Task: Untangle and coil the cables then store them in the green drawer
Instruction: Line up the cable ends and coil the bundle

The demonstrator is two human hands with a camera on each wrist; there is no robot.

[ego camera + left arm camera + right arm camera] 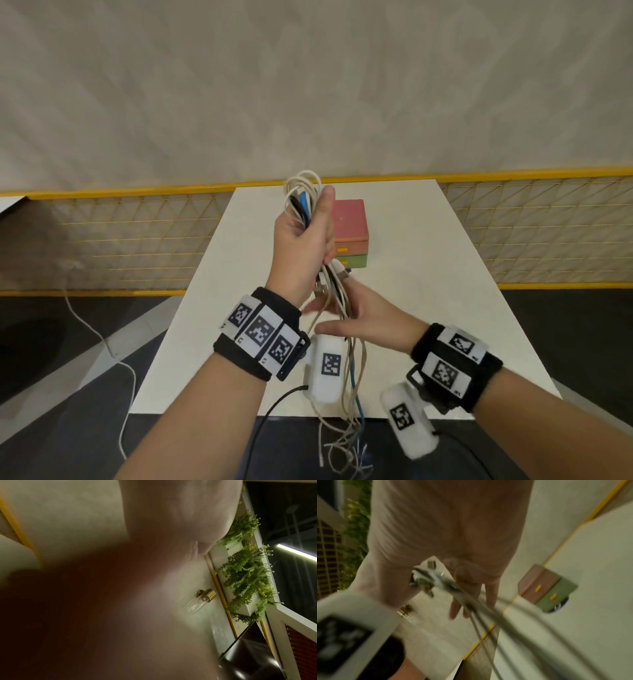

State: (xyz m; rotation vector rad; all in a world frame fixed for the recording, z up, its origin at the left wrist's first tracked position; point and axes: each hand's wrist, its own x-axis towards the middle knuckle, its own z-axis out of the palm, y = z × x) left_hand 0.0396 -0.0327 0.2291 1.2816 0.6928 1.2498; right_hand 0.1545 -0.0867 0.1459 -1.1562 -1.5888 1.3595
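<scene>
White desk runs up frame centre over dark floor; yellow-railed mesh fence and grey wall behind. Cables, white, blue and black, bundled: left hand fingers clenched around them, loops above, tails hanging past lower centre. Right hand fingers extended, released, touching the strands. Drawer stack at desk centre, green drawer lowest. Left wrist view alone shows wall lamp and plants.

drawers on table | cables before drawers
</scene>
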